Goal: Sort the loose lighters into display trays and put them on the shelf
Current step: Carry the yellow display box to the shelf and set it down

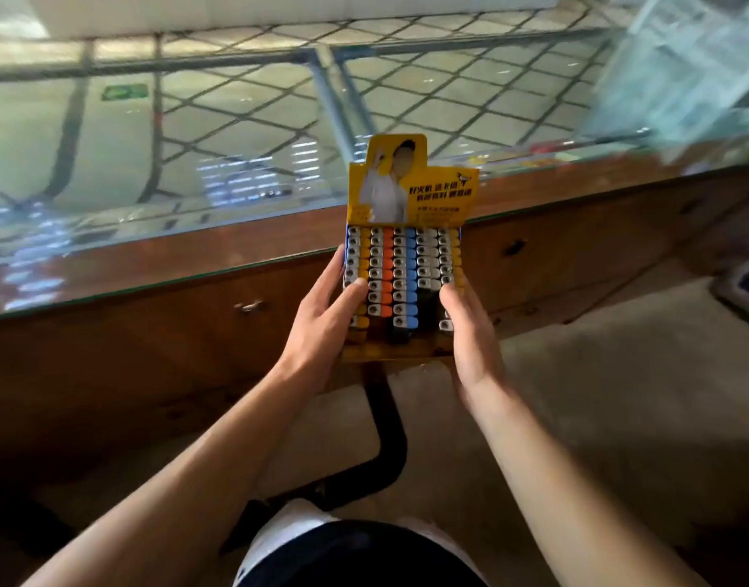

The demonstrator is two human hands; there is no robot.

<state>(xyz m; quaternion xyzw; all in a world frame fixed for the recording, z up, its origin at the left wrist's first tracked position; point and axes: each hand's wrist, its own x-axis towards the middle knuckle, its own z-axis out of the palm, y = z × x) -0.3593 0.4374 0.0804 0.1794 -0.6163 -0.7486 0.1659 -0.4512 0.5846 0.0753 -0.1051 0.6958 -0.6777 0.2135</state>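
A yellow cardboard display tray (411,184) with a printed header card is held up in front of me, over the edge of a glass-topped counter. It holds several rows of lighters (400,269) with metal tops and yellow, orange, blue and black bodies. My left hand (324,324) grips the tray's left side, thumb lying across the front lighters. My right hand (470,328) grips the right side, thumb on the lighters there. The tray's front lip (389,351) shows between my hands.
The wooden counter (195,332) with a glass top (152,171) runs across in front of me; its front has drawers with small handles. A blurred clear package (682,69) stands at the far right on the counter. Concrete floor lies below right.
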